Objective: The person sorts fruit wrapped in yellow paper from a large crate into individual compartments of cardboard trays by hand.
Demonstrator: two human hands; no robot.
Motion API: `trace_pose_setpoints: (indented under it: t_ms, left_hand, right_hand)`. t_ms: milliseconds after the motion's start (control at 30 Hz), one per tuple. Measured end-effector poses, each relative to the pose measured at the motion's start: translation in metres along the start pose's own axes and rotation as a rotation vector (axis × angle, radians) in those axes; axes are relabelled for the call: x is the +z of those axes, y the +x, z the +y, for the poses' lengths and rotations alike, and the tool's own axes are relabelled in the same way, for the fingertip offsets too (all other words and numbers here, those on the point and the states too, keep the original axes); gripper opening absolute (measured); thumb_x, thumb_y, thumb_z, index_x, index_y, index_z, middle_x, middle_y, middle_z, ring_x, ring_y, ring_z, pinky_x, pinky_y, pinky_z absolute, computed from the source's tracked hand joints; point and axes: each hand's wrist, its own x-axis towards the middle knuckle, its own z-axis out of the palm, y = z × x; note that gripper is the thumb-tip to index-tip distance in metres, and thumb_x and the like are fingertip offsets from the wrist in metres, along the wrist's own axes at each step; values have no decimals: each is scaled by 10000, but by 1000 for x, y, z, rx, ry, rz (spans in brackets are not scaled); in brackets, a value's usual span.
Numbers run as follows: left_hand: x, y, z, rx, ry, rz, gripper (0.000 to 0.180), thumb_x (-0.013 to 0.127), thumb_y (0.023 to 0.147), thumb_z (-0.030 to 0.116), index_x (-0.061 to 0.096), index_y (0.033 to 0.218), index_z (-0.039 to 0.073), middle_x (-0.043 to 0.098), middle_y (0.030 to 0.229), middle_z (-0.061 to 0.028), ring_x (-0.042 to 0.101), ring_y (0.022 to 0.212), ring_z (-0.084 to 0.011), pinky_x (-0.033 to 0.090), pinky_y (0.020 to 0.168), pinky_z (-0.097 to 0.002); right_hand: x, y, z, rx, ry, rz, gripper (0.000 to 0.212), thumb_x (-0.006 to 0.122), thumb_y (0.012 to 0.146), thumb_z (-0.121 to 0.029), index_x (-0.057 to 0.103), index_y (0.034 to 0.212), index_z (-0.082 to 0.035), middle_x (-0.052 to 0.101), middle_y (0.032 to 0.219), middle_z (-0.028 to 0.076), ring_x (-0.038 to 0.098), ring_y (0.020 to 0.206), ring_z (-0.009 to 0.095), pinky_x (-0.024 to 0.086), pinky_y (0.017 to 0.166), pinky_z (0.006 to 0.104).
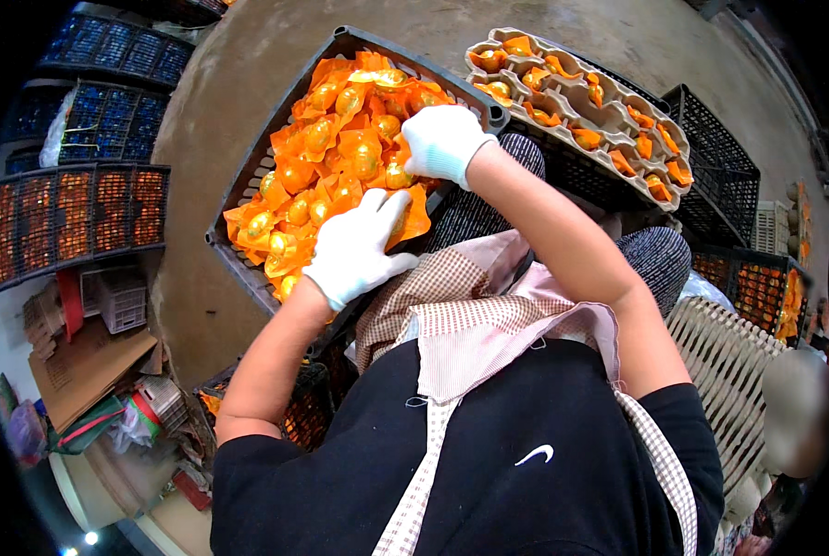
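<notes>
A dark plastic crate [248, 178] before me is heaped with round golden items [365, 159], each wrapped in orange film with loose corners. What is inside the wraps does not show. My left hand [359, 248], in a white glove, lies over the near part of the heap, fingers stretched out and thumb spread. Against its fingers is a flat orange wrap [415, 219]. At the crate's right side my right hand [444, 141], also gloved in white, is curled closed over the heap's edge. Its fingertips are hidden, so what they grip cannot be made out.
To the right, a grey moulded pulp tray [592, 109] with several wrapped items in its cups rests on a black crate. Another black crate [720, 162] stands beyond it. Stacked crates [76, 222] line the left. Flattened cardboard [90, 375] lies at lower left; a slatted seat [711, 371] is at right.
</notes>
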Motion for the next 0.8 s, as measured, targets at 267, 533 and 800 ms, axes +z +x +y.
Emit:
trace_pose_setpoints:
  t_ms: [267,533,800]
  left_hand:
    - [11,2,-49,-229,-1236,153,305,551,982,233,613,1161,-6,688,1055,-96,668,930,-189,534,814,-337]
    - [20,-8,-47,-390,-2065,330,336,487,1020,220,510,1312,55,636,1228,-121,655,1063,-287,564,821,-543]
    - [43,-76,-68,41,-527,666,224,624,842,2,680,1058,19,720,1024,-120,698,959,-258,559,844,-393]
  right_hand:
    - [7,-12,23,-83,562,339,168,613,802,-195,719,819,-66,697,840,172,671,830,358,531,783,426]
    - [-4,-19,18,18,200,52,619,751,718,-444,573,1209,-113,694,990,164,663,971,331,528,824,411]
    - [14,-7,-2,58,295,277,858,722,743,-366,348,1475,-117,692,1012,205,687,918,361,539,803,408]
